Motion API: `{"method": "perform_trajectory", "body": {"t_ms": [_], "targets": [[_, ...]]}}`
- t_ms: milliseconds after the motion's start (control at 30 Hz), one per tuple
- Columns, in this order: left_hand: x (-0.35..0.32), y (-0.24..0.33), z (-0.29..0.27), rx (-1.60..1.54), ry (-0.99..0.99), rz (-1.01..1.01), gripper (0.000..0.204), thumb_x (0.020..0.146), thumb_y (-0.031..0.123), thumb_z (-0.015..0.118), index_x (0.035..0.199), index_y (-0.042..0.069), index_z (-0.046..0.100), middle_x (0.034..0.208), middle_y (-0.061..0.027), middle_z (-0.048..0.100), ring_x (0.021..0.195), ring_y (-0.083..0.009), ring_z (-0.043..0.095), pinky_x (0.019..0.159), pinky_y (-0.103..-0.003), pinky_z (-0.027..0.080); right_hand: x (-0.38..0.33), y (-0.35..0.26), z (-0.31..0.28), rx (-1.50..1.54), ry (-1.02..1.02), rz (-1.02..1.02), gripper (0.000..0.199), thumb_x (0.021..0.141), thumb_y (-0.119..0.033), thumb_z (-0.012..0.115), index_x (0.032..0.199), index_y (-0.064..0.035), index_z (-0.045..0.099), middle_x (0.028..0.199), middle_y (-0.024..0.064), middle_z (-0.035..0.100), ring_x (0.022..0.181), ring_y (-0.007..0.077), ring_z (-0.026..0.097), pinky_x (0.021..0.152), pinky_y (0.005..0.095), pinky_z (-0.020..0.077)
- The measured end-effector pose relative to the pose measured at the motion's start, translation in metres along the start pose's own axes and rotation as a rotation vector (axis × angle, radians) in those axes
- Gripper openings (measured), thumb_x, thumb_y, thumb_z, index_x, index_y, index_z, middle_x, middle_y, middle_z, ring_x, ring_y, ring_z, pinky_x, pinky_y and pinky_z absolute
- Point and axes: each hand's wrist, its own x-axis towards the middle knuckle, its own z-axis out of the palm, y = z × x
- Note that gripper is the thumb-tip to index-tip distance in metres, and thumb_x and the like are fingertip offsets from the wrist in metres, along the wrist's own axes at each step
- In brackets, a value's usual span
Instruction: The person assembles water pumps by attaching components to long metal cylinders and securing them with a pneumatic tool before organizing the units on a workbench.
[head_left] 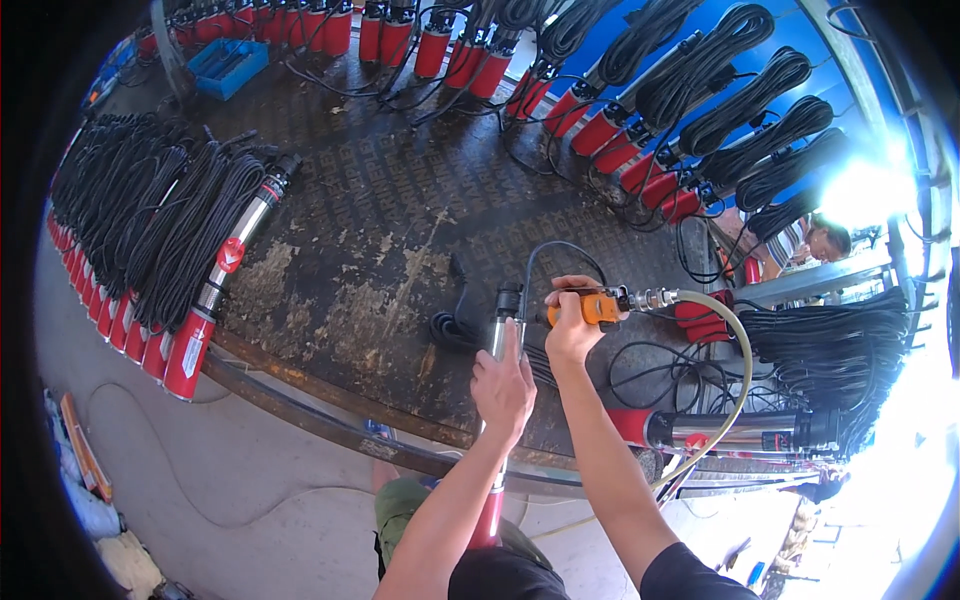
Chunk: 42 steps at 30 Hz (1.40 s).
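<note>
A slim steel submersible pump [497, 338] with a black top and a red lower end leans over the table's near edge, its red end close to my body. My left hand [503, 392] is wrapped around its upper part, index finger stretched along the steel. Just right of the pump's top, my right hand [570, 332] grips an orange air tool [601, 308]. From the tool's metal fitting a pale air hose [746, 365] curves right and down. A thin black cable [535, 262] arches from beside the pump top toward the tool; the tool's working tip is hidden.
The worn dark table [340, 290] carries red-ended pumps with coiled black cables [190, 350] at the left and more along the back [492, 75]. A blue basket [228, 68] is far left. Larger pumps [730, 430] lie at right; a person [797, 245] is beyond.
</note>
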Motion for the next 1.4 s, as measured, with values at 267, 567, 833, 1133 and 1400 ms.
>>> {"method": "perform_trajectory", "body": {"t_ms": [267,567,833,1133,1400], "targets": [[0.0,0.002,0.002,0.016,-0.01,-0.012,0.076,0.095,0.032,0.065,0.155,0.002,0.029,0.098,-0.0194,0.056,0.079,-0.0315,0.065,0.065,-0.038,0.058,-0.008,0.007,0.0,0.125,-0.064,-0.075,0.015,0.08,0.009,0.054,0.092,0.0007,0.059,0.085,0.0128,0.068,0.066,0.0163,0.064,0.06,0.0277,0.0519],[-0.001,0.004,0.003,0.019,0.011,-0.03,0.076,0.094,0.031,0.066,0.157,0.009,0.03,0.097,-0.019,0.055,0.079,-0.0326,0.064,0.065,-0.039,0.057,-0.004,0.0,0.008,-0.001,0.106,-0.068,0.016,0.082,0.008,0.054,0.095,-0.0008,0.055,0.085,0.0107,0.063,0.065,0.0171,0.06,0.068,0.0334,0.0538],[-0.004,0.005,0.005,0.065,0.007,-0.017,0.068,0.095,0.03,0.063,0.157,0.028,0.036,0.093,-0.0169,0.052,0.076,-0.0316,0.061,0.066,-0.04,0.054,-0.012,0.011,0.002,-0.024,0.105,-0.074,0.014,0.083,0.006,0.053,0.095,-0.0005,0.056,0.088,0.0106,0.063,0.068,0.0175,0.061,0.071,0.0323,0.0541],[-0.002,0.007,0.01,0.099,0.016,-0.011,0.06,0.098,0.032,0.058,0.155,0.033,0.039,0.092,-0.017,0.051,0.074,-0.0313,0.061,0.065,-0.04,0.054,-0.01,0.009,-0.01,0.07,-0.006,-0.142,0.018,0.084,0.006,0.056,0.1,-0.0008,0.055,0.09,0.0105,0.066,0.069,0.016,0.063,0.068,0.0297,0.0531],[-0.003,0.01,0.009,0.127,0.02,-0.015,0.061,0.097,0.032,0.059,0.155,0.032,0.039,0.091,-0.0159,0.052,0.073,-0.0306,0.061,0.067,-0.04,0.054,-0.007,0.009,-0.017,0.115,0.021,-0.117,0.018,0.084,0.006,0.055,0.101,-0.0007,0.056,0.09,0.0108,0.066,0.071,0.0163,0.063,0.068,0.0301,0.0531]]}}
